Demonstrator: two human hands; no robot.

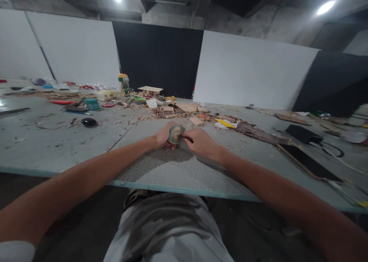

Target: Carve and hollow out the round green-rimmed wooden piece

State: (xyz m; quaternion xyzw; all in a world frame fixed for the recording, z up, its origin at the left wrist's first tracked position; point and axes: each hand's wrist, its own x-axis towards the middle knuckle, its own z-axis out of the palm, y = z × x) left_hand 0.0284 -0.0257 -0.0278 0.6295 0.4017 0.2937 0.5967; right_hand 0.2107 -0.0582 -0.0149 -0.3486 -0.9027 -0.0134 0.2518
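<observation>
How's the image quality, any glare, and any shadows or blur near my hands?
In the head view, the ceiling lights flare white; head view again, soft shadows darken the table beneath your left hand and right hand; same head view, the round teal-rimmed piece looks soft, fine detail unclear.

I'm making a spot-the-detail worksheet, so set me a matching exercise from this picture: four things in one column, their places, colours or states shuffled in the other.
1. Round piece
2. Dark phone-like slab
3. Small box
4. Smooth oval object

A. Teal, on the left part of the table
B. Flat on the table, to the right of the right forearm
C. Black, on the left part of the table
D. Held in the left hand

Pairs: 1-D, 2-B, 3-A, 4-C
</observation>
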